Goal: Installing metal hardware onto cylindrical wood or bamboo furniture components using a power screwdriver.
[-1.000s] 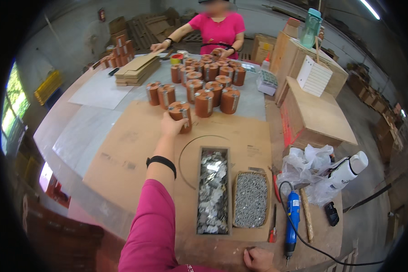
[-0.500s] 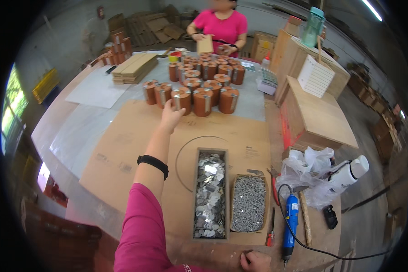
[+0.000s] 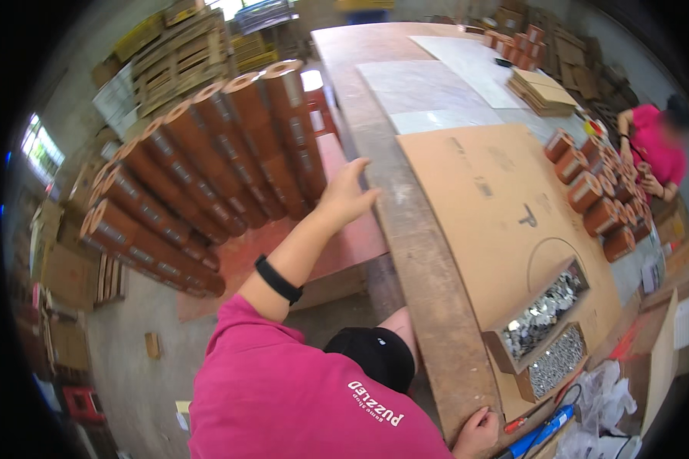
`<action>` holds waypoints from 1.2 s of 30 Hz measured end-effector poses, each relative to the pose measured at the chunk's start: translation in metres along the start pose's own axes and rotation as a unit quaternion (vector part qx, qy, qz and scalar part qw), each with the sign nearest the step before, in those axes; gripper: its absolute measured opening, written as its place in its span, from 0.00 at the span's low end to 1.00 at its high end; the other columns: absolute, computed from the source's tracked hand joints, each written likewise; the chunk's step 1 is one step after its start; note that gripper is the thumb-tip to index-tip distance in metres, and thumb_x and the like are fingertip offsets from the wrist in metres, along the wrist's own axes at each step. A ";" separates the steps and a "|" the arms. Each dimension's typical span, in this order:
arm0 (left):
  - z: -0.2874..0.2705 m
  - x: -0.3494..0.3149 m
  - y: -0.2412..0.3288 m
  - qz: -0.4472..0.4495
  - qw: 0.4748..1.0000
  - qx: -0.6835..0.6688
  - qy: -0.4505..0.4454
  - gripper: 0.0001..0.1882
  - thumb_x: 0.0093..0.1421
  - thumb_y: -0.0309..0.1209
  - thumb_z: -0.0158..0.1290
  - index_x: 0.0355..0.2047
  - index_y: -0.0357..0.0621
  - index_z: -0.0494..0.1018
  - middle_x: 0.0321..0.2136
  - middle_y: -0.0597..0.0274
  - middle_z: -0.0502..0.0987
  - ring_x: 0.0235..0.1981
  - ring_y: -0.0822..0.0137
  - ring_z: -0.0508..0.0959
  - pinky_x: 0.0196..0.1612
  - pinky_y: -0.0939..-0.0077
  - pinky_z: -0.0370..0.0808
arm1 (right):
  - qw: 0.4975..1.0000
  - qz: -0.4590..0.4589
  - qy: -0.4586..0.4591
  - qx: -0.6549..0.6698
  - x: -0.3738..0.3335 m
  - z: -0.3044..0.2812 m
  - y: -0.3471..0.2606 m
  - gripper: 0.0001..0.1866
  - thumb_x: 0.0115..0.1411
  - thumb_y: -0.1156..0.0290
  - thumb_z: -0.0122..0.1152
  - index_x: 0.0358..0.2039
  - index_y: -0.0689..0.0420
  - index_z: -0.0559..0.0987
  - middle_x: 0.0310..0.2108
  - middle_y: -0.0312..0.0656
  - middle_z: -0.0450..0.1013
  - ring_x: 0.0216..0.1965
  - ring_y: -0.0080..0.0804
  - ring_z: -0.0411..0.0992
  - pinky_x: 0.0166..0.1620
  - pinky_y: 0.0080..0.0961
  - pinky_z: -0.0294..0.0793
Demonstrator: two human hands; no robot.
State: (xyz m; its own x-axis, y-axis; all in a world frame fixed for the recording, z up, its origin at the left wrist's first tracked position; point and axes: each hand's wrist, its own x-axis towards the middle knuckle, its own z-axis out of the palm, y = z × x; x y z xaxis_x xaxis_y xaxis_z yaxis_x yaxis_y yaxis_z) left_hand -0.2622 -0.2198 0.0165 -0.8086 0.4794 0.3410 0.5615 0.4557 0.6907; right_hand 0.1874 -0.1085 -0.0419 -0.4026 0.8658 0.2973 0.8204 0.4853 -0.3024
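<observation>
My left hand (image 3: 349,196) is raised over the table's left edge, its thumb and fingers spread and nothing between them. Close beside it stand tall stacks of brown cylinders (image 3: 207,153) with hollow cores and silvery strips down their sides. They rest on a reddish low board (image 3: 344,237). Down at the table's near edge my right hand (image 3: 477,434) rests with curled fingers, and nothing shows in it. More brown cylinders (image 3: 584,189) are grouped on the table to the right.
A wooden box of flat metal pieces (image 3: 543,310) and a box of screws (image 3: 556,361) stand on a cardboard sheet (image 3: 490,183). By my right hand lie a blue corded power tool (image 3: 540,436) and a red-handled tool (image 3: 516,424). Another person (image 3: 654,153) works across the table.
The view has swung left, bringing the tall stacks in. My left hand has left the cylinder it was touching on the table and moved to the stacks. My right hand stays at the edge.
</observation>
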 end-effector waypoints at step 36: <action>-0.356 -0.163 -0.043 -0.352 0.746 0.504 0.256 0.22 0.34 0.36 0.64 0.32 0.46 0.71 0.55 0.52 0.52 0.59 0.46 0.45 0.55 0.46 0.46 | 0.999 0.030 -0.015 -0.042 -0.012 -0.008 0.002 0.19 0.51 0.55 0.51 0.23 0.59 0.77 0.21 0.52 0.71 0.24 0.47 0.69 0.31 0.36 0.69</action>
State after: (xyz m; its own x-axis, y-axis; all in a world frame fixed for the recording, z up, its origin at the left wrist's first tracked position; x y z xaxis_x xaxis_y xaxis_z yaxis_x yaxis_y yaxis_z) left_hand -0.2173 -0.5844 0.1586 -0.7821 -0.3761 0.4970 -0.3957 0.9157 0.0702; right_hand 0.1968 -0.1187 -0.0387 -0.3633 0.8967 0.2530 0.8736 0.4222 -0.2420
